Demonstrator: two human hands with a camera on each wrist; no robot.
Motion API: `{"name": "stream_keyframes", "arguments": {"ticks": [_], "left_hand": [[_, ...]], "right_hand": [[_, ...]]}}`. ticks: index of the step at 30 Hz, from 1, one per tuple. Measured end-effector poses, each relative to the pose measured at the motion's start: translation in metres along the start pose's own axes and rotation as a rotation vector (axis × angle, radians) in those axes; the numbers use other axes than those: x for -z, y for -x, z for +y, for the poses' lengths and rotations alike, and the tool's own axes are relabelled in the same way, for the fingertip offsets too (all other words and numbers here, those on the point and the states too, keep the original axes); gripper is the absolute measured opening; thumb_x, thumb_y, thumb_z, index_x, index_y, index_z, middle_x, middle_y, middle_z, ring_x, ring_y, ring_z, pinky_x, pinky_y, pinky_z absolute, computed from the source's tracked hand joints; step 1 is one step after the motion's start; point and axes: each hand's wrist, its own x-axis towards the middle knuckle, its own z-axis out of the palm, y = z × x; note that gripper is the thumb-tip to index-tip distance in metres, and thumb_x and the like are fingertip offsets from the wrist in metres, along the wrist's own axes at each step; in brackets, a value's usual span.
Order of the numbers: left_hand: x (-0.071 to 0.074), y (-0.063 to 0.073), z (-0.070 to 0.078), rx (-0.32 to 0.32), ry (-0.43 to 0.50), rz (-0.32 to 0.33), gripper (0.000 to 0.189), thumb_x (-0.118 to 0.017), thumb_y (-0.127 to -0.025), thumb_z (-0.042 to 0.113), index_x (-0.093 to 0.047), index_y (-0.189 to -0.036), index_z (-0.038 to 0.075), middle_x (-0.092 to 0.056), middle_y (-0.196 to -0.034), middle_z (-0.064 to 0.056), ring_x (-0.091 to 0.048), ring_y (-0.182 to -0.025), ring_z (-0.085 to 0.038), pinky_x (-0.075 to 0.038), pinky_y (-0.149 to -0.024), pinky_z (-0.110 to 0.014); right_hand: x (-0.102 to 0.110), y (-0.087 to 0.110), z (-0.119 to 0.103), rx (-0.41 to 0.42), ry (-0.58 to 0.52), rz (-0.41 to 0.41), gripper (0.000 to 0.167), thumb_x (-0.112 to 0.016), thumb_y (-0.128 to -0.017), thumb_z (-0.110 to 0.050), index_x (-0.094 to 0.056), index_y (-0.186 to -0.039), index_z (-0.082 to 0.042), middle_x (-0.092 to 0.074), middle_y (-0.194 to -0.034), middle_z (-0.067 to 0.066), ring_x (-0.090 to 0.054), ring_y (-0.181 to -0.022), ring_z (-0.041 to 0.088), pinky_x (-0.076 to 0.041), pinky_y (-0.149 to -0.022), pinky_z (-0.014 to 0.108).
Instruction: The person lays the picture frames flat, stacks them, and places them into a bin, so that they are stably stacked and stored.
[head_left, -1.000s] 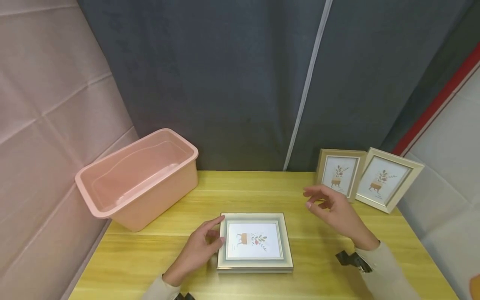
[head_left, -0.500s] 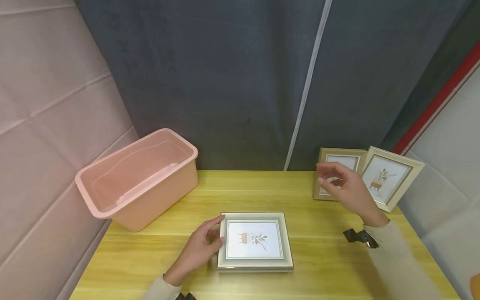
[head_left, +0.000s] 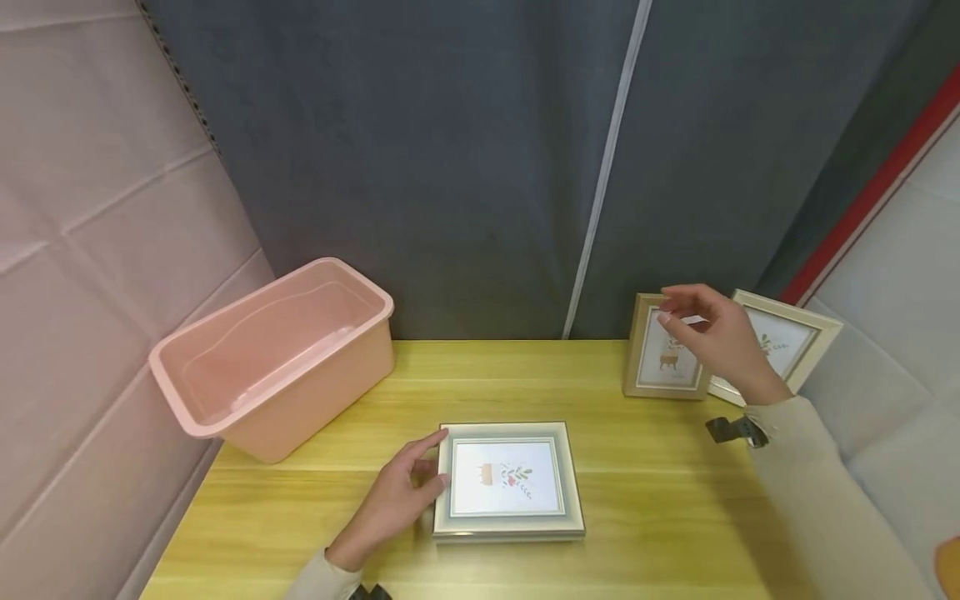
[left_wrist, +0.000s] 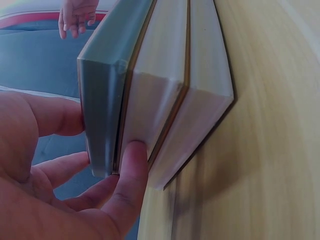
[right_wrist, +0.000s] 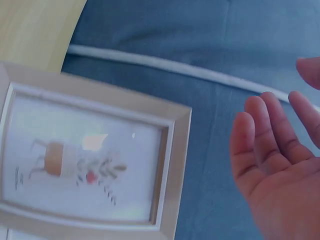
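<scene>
A stack of three picture frames [head_left: 507, 479] lies flat near the table's front. A blue-grey frame [left_wrist: 105, 100] is the top layer, with paler frames [left_wrist: 165, 95] beneath it. My left hand [head_left: 393, 492] touches the stack's left side with fingertips and thumb at its edge. Two more frames stand upright at the back right: a tan one [head_left: 663, 367] and a cream one [head_left: 813, 346] leaning at a slant beside it. My right hand [head_left: 716, 333] hovers in front of them, holding nothing, fingers loosely bent, and partly hides both. Each picture shows a potted plant.
At the back left stands a pink plastic tub [head_left: 322, 387] with nothing visible inside. A dark grey curtain [head_left: 420, 167] hangs behind the yellow wooden table [head_left: 487, 383]. Pale padded panels [head_left: 97, 317] flank the left side.
My right hand has moved right and farther back, crossing in front of the standing frames. The left hand stays at the side of the stack.
</scene>
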Motion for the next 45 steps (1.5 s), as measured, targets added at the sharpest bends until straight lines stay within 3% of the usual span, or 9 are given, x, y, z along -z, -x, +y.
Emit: {"name": "stream_keyframes", "arguments": {"ticks": [8, 15, 21, 25, 27, 30, 32, 34, 45], "left_hand": [[0.002, 0.000, -0.001, -0.002, -0.007, -0.013, 0.064, -0.077, -0.097, 0.020, -0.054, -0.155, 0.029, -0.054, -0.155, -0.012, -0.061, -0.122, -0.029, -0.058, -0.068, -0.025], [0.003, 0.000, -0.001, -0.005, -0.009, -0.024, 0.064, -0.076, -0.097, 0.021, -0.053, -0.156, 0.029, -0.053, -0.155, -0.012, -0.061, -0.122, -0.029, -0.059, -0.070, -0.025], [0.003, -0.003, -0.003, 0.004, -0.025, -0.036, 0.064, -0.075, -0.099, 0.022, -0.051, -0.157, 0.032, -0.051, -0.158, -0.010, -0.059, -0.124, -0.029, -0.060, -0.072, -0.026], [0.003, -0.004, -0.004, -0.010, -0.049, -0.038, 0.064, -0.074, -0.099, 0.023, -0.050, -0.158, 0.032, -0.051, -0.158, -0.010, -0.060, -0.124, -0.029, -0.060, -0.074, -0.026], [0.003, -0.004, -0.004, -0.014, -0.049, -0.040, 0.063, -0.073, -0.099, 0.024, -0.050, -0.158, 0.032, -0.051, -0.158, -0.011, -0.060, -0.124, -0.030, -0.060, -0.075, -0.026], [0.003, -0.003, -0.005, -0.025, -0.046, -0.047, 0.062, -0.073, -0.100, 0.024, -0.050, -0.158, 0.030, -0.050, -0.158, -0.013, -0.060, -0.125, -0.032, -0.060, -0.074, -0.026], [0.002, -0.003, -0.006, -0.022, -0.043, -0.051, 0.062, -0.072, -0.101, 0.025, -0.050, -0.158, 0.030, -0.050, -0.159, -0.013, -0.060, -0.126, -0.033, -0.060, -0.075, -0.025], [0.002, -0.002, -0.006, -0.024, -0.045, -0.052, 0.062, -0.072, -0.101, 0.025, -0.050, -0.158, 0.031, -0.049, -0.160, -0.013, -0.060, -0.126, -0.033, -0.061, -0.077, -0.025], [-0.001, -0.002, -0.002, -0.020, -0.025, -0.033, 0.062, -0.075, -0.099, 0.024, -0.053, -0.156, 0.031, -0.051, -0.158, -0.012, -0.061, -0.124, -0.031, -0.059, -0.076, -0.024]], "right_hand": [[0.017, -0.016, 0.028, -0.067, -0.029, 0.026, 0.043, -0.073, -0.101, -0.027, -0.064, -0.142, -0.014, -0.066, -0.110, -0.022, -0.062, -0.097, -0.007, -0.049, -0.080, 0.003], [0.032, -0.026, 0.048, -0.094, 0.042, 0.041, 0.049, -0.076, -0.099, -0.032, -0.063, -0.142, -0.012, -0.067, -0.120, 0.003, -0.060, -0.096, -0.012, -0.047, -0.080, 0.000], [0.038, -0.031, 0.064, -0.132, 0.071, 0.015, 0.056, -0.076, -0.098, -0.039, -0.061, -0.144, -0.011, -0.063, -0.125, 0.003, -0.056, -0.098, -0.014, -0.045, -0.079, -0.001], [0.037, -0.034, 0.073, -0.162, 0.118, -0.006, 0.060, -0.075, -0.098, -0.041, -0.059, -0.146, -0.008, -0.060, -0.134, 0.011, -0.055, -0.106, -0.002, -0.042, -0.077, -0.001], [0.036, -0.035, 0.077, -0.176, 0.147, -0.015, 0.062, -0.074, -0.098, -0.043, -0.058, -0.146, -0.008, -0.058, -0.139, 0.017, -0.057, -0.113, 0.012, -0.044, -0.079, 0.006], [0.034, -0.037, 0.082, -0.186, 0.172, -0.038, 0.064, -0.073, -0.099, -0.044, -0.056, -0.147, -0.005, -0.055, -0.145, 0.024, -0.055, -0.125, 0.036, -0.051, -0.094, 0.034], [0.034, -0.037, 0.085, -0.193, 0.184, -0.065, 0.066, -0.072, -0.099, -0.045, -0.055, -0.148, -0.004, -0.052, -0.147, 0.028, -0.052, -0.129, 0.046, -0.047, -0.100, 0.056], [0.033, -0.036, 0.088, -0.197, 0.185, -0.097, 0.068, -0.071, -0.100, -0.045, -0.054, -0.149, -0.002, -0.049, -0.150, 0.032, -0.046, -0.134, 0.052, -0.039, -0.105, 0.071], [0.037, -0.027, 0.094, -0.158, 0.211, -0.180, 0.062, -0.075, -0.098, -0.045, -0.062, -0.142, -0.004, -0.047, -0.149, 0.031, -0.032, -0.142, 0.058, -0.023, -0.114, 0.078]]}}
